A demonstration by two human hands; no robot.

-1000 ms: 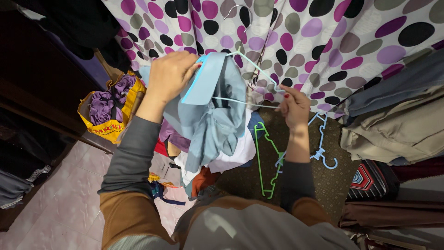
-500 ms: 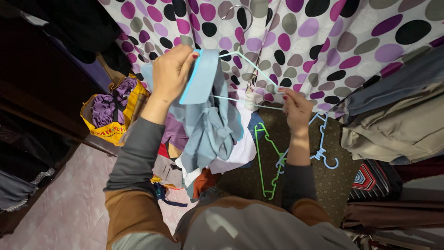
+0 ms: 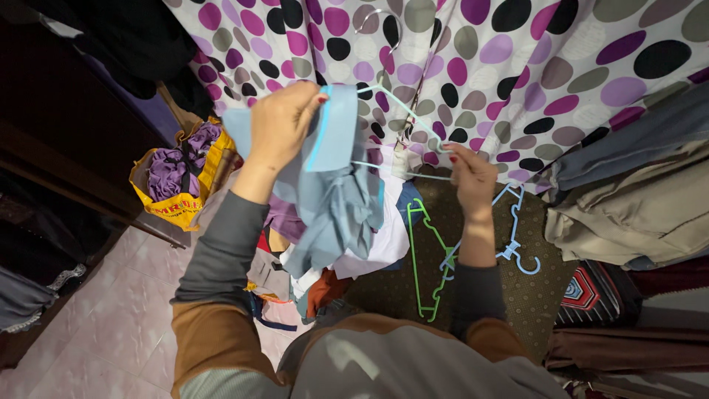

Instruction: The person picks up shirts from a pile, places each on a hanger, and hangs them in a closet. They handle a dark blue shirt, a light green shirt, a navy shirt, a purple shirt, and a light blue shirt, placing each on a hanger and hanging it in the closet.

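Hanging mid-air between both hands, the shirt [image 3: 336, 196] is a pale blue bundle, collar end up and tail drooping toward the clothes pile [image 3: 347, 258] below. Key relation: the hanger [image 3: 402, 122], pale wire, runs roughly sideways from the collar out to the right, and its long axis points from the left hand across to the right hand, with the hook [image 3: 380, 33] rising above against the dotted curtain [image 3: 517, 66]. Left hand [image 3: 281, 125] is clenched on the shirt's collar at the hanger's left end, so it is the hand on the cloth; the shirt lies directly under and just right of it. Right hand [image 3: 473, 177] is pinched on the hanger's right tip, clear of the fabric, with bare wire between it and the shirt. Whether the hanger's left shoulder is already inside the collar, I cannot tell; cloth and fingers hide it. Further out: a green hanger [image 3: 425, 258] and a blue hanger [image 3: 517, 236] lie on the dark patterned mat [image 3: 532, 295], below and beside the right forearm. A yellow bag [image 3: 173, 188] stuffed with purple cloth sits on the left, near the left forearm. Folded garments [image 3: 628, 199] are stacked on the right, well apart from both hands.
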